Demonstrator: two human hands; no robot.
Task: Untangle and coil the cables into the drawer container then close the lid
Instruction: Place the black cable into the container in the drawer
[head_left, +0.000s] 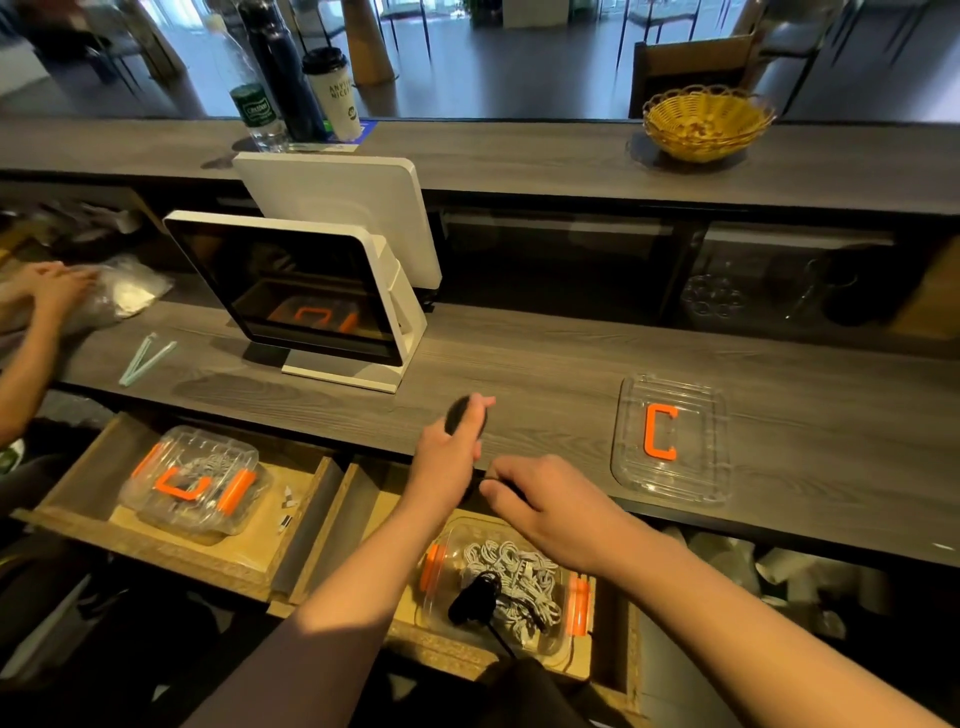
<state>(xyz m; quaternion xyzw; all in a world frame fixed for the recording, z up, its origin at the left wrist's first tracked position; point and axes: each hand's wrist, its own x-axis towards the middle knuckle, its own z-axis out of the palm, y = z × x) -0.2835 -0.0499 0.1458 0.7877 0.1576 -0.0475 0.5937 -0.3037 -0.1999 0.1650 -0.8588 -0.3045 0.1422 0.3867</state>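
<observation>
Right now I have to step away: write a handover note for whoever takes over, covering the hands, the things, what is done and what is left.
Left hand grips a coiled bundle of black cable over the counter edge.
Right hand pinches the same cable's loose run.
Open container in the right drawer holds white cables and a black plug.
Lid lies on the counter, off.
Done: white cables stowed.
Left: finish coiling the black cable, put it in, close the lid.

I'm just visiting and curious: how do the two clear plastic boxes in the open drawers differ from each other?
The left drawer's box has its lid on, with an orange handle on top; the right drawer's box is open, and its lid lies on the counter. The right box shows white cables plus a black coil; the left box shows only pale cables, dimly seen through the lid. Both are clear plastic with orange side clips.
</observation>
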